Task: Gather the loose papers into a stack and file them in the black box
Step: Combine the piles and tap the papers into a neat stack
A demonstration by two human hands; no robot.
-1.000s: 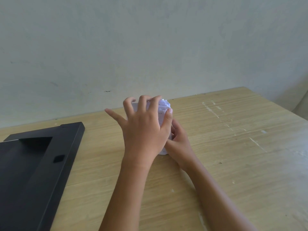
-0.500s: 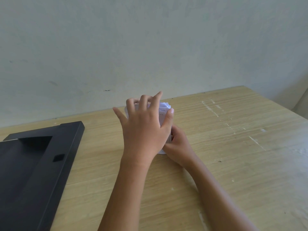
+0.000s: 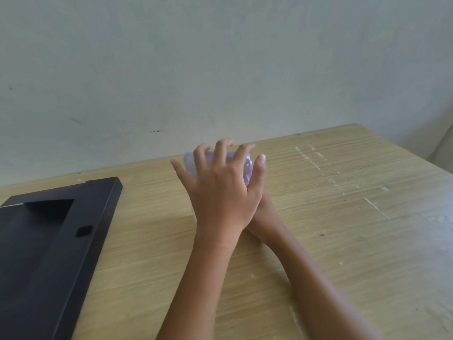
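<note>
A pale plaster wall is seen behind the wooden counter. The black box lies open at the left. The papers, pale and blurred, are clasped mid-counter under the spread left hand; the right hand is mostly hidden, so its grip cannot be told.

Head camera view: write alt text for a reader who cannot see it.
Both hands clasp a small bundle of white papers upright on a wooden table: the left hand spread over its near side, the right hand mostly hidden behind. An open black box sits to the left, before a plain wall.
</note>
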